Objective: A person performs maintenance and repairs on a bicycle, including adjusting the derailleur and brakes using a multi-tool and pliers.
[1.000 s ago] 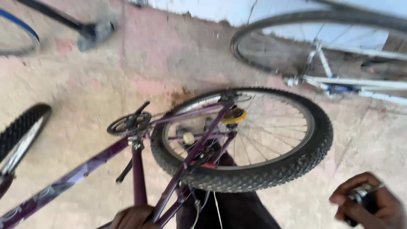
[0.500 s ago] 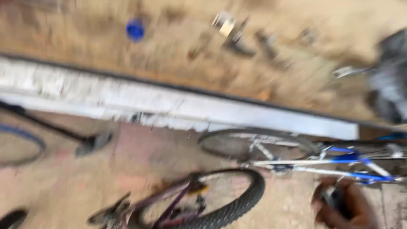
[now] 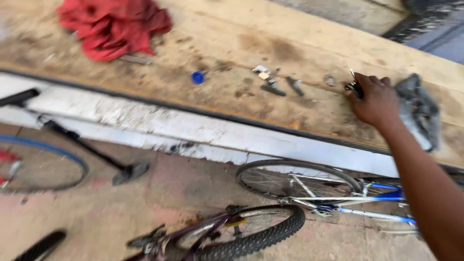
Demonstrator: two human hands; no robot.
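Observation:
My right hand (image 3: 374,99) reaches out over a worn wooden bench top (image 3: 232,53) and is closed around a small dark metal part (image 3: 355,87) at its fingertips. Just right of the hand lies a crumpled grey rag (image 3: 419,108). Several small metal parts (image 3: 278,83) and a blue cap (image 3: 197,77) lie on the wood left of the hand. A purple bicycle (image 3: 222,234) lies on the ground at the bottom. My left hand is out of sight.
A red cloth (image 3: 113,26) is bunched at the bench's far left. A blue and white bicycle (image 3: 333,193) lies below the bench's white edge (image 3: 193,130). A black floor pump (image 3: 92,152) and a blue-rimmed wheel (image 3: 41,166) are at the left.
The view has swung up from the purple bicycle to the bench. My right hand rose from the lower right corner and now reaches onto the wood, still holding the small part.

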